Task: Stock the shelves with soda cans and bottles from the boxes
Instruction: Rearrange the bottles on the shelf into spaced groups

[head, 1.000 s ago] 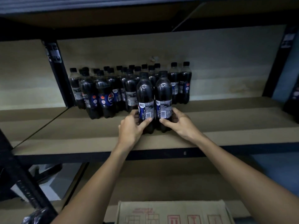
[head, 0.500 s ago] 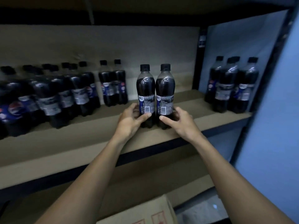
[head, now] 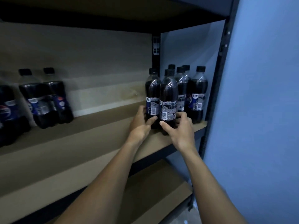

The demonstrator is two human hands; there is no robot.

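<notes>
Two dark cola bottles with black caps stand upright near the right end of the brown shelf board [head: 97, 136]. My left hand [head: 140, 122] grips the base of the left bottle [head: 152, 94]. My right hand [head: 179, 128] grips the base of the right bottle [head: 168, 97]. Both bottles sit against a small cluster of the same bottles [head: 194, 92] at the shelf's right corner. Whether the held bottles touch the board is hidden by my fingers.
More cola bottles [head: 43, 97] stand at the left of the same shelf, with bare board between the groups. A black upright post [head: 215, 88] and a blue wall [head: 262, 110] bound the right side. A lower shelf [head: 155, 188] lies beneath.
Both hands have carried the two bottles rightward along the shelf, from the big left group to beside the cluster in the right corner. The cardboard box below has left the view.
</notes>
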